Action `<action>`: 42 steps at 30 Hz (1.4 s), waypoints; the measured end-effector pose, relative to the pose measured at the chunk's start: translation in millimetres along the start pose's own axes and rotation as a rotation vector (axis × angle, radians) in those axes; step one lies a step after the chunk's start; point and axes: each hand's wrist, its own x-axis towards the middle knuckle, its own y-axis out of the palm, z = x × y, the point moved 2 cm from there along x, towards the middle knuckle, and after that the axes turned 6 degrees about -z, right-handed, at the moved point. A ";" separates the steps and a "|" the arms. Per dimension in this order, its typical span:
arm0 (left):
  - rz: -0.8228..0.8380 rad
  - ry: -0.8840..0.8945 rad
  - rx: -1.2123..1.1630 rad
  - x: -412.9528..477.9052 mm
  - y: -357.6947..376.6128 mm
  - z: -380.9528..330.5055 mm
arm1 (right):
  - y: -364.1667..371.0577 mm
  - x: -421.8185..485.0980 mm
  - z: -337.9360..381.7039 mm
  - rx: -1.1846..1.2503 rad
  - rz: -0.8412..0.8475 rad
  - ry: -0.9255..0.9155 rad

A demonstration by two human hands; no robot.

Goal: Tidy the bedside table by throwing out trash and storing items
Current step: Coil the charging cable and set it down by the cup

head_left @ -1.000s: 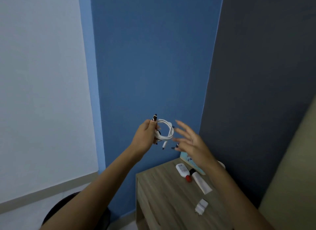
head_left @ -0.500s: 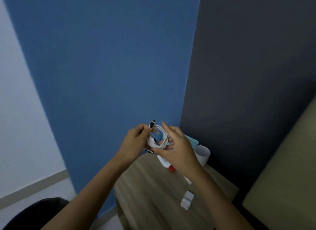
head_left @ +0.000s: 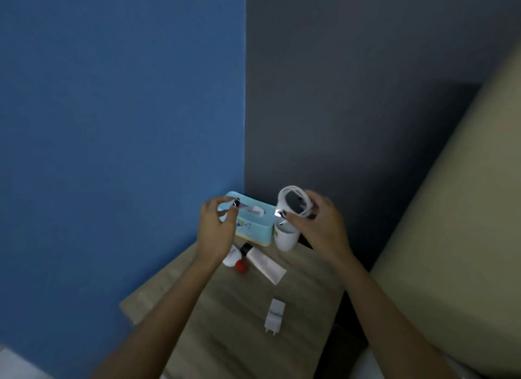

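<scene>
Coiled cable (head_left: pixel 296 202) now in right hand (head_left: pixel 321 226) alone, left hand (head_left: pixel 217 229) released

left hand (head_left: pixel 215 232) is covering part of the small red-capped bottle (head_left: pixel 235 261) | right hand (head_left: pixel 320 227) is hiding the white cup (head_left: pixel 285 239) rim | print on the teal box (head_left: pixel 253 229) is blurring, unreadable | desk (head_left: pixel 225 336) is running off the bottom edge
</scene>
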 end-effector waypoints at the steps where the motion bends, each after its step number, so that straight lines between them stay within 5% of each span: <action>1: 0.002 0.023 0.038 -7.5 15.9 8.9 | -10.4 -0.5 -16.3 -0.035 -0.057 0.023; 11: 0.469 0.078 0.534 -121.6 122.6 123.4 | -43.0 -41.7 -114.1 -0.234 -0.230 0.155; 19: 0.418 0.105 0.560 -164.2 114.0 164.3 | -39.8 -47.2 -141.5 -0.226 -0.255 0.172; 29: 0.481 -0.099 0.374 -137.1 134.9 145.2 | 0.1 -40.0 -182.4 -0.217 -0.242 0.270; 42: 0.519 0.022 0.261 -71.3 219.5 166.0 | 45.9 -60.5 -258.0 -0.260 -0.454 0.473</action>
